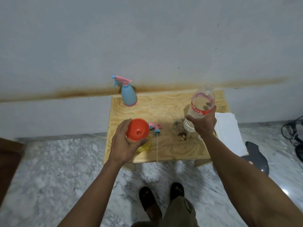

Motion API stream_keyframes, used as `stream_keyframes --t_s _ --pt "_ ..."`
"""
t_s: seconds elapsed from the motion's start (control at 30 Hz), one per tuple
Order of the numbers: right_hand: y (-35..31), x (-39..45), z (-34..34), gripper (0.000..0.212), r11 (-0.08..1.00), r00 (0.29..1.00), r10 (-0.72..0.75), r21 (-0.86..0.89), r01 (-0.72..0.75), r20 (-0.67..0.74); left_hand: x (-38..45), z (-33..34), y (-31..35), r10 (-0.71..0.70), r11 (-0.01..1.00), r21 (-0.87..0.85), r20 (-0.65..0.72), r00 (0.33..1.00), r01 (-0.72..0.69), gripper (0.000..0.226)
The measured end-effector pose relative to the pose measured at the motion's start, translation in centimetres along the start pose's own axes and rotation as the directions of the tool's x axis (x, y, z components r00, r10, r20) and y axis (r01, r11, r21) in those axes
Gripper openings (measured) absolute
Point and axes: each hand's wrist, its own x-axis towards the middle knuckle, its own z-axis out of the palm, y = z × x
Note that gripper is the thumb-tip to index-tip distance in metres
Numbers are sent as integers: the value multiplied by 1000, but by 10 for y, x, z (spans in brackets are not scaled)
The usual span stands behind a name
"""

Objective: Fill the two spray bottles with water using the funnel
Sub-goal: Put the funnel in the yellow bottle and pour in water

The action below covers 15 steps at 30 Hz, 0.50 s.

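Note:
An orange funnel (138, 130) sits in the mouth of a yellow spray bottle (144, 145) on the front left of the small wooden table (165, 148). My left hand (126, 145) grips that bottle just under the funnel. Its pink and blue spray head (155, 126) lies beside it, the long tube pointing at the table's front edge. My right hand (204, 124) holds a clear plastic water bottle (200, 107) with a red label, upright above the table's right side. A blue spray bottle (129, 95) with its head on stands at the back left.
The table stands against a stained grey wall. White folded paper (229, 131) lies at its right edge, with a dark round object (257, 158) and cables (293, 131) on the marble floor beyond. Dark stains and a brown scrap (182, 135) mark the tabletop. My sandalled feet are below.

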Motion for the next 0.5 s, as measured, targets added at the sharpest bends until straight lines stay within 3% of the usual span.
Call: stream_keyframes --t_s 0.3,0.5 --pt "-3 -4 -6 102 998 996 53 -21 -52 72 -1 -3 4 -10 1000 -5 20 1000 10 97" --pt "1 -12 -15 90 998 996 64 -20 -63 65 0 -6 8 -23 1000 -10 -20 1000 23 101"
